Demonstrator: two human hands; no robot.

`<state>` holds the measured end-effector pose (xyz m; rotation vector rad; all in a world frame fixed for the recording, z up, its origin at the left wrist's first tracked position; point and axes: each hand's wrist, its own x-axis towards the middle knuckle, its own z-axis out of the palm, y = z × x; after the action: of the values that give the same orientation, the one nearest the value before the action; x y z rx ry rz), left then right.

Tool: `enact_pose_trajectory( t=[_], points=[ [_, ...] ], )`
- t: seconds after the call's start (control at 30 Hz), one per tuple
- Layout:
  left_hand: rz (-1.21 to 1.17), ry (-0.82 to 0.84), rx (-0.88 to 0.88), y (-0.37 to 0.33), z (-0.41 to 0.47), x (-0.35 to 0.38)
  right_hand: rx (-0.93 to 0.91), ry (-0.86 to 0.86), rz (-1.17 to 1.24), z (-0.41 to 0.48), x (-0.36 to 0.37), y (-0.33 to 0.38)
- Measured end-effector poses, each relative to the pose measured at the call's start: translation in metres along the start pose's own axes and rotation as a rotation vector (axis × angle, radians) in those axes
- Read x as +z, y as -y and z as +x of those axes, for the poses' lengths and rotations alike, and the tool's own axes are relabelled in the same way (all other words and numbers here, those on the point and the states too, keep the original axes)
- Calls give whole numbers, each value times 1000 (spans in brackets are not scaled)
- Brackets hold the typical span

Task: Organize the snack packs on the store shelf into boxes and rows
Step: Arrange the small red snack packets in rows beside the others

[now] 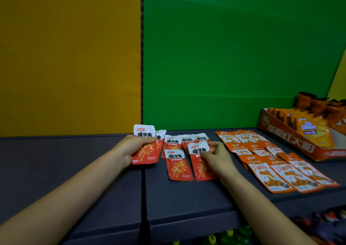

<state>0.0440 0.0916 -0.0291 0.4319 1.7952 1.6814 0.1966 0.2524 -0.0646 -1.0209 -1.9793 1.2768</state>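
Small red and white snack packs lie on the dark shelf (187, 198) in the middle. My left hand (131, 149) holds a small stack of these red packs (145, 145) upright just left of the group. My right hand (218, 157) rests on one red pack (200, 162) lying flat, fingers pinching its top. Another red pack (178, 167) lies flat beside it, and three more (185, 140) sit in a row behind. To the right, orange snack packs (277, 162) lie in overlapping rows.
An orange cardboard display box (292, 141) with yellow and brown packs stands at the far right back. Yellow (69, 57) and green (234, 53) panels form the back wall. A seam splits the shelf at the centre. More goods show on the shelf below.
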Motion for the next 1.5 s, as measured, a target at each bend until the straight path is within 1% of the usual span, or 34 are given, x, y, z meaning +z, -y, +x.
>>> enact_pose_trajectory(
  t=[0.13, 0.3, 0.4, 0.47, 0.5, 0.57, 0.63, 0.77, 0.9, 0.97, 1.0, 1.07, 1.13, 1.2, 1.33, 1.5],
  points=[
    [-17, -69, -5, 1, -6, 13, -105, 78, -197, 1, 0, -5],
    [-63, -125, 34, 2, -24, 22, -214, 87, -274, 0, 0, -11],
    [-89, -112, 71, 3, -38, 34, -348, 59, -197, -10, -6, -5],
    [-101, -76, 95, 4, -47, 44, -429, 115, -70, -13, -8, 4],
    [-109, -53, 107, 5, -50, 50, -431, 180, -16, -14, -7, 10],
    [-125, -22, 127, 6, -54, 60, -370, 327, 81, -14, -7, 22],
    [-141, -8, 144, 7, -56, 69, -342, 391, 107, -11, -9, 27],
    [-169, -2, 166, 8, -55, 82, -388, 316, -14, -11, -18, 26],
    [-169, -30, 152, 10, -54, 84, -460, 112, -283, 5, -42, 27],
    [-180, -56, 146, 11, -53, 78, -449, 69, -411, 20, -66, 29],
    [-179, -61, 136, 11, -52, 75, -427, 85, -488, 27, -76, 29],
    [-171, -64, 106, 12, -53, 70, -359, 178, -619, 38, -87, 24],
    [-173, -48, 73, 14, -53, 68, -277, 292, -711, 45, -85, 16],
    [-172, -29, 51, 15, -54, 68, -221, 350, -771, 48, -81, 10],
    [-157, -29, 22, 16, -58, 67, -189, 384, -820, 51, -76, 7],
    [-170, -39, -3, 17, -59, 63, -159, 365, -894, 56, -73, 7]
  ],
)
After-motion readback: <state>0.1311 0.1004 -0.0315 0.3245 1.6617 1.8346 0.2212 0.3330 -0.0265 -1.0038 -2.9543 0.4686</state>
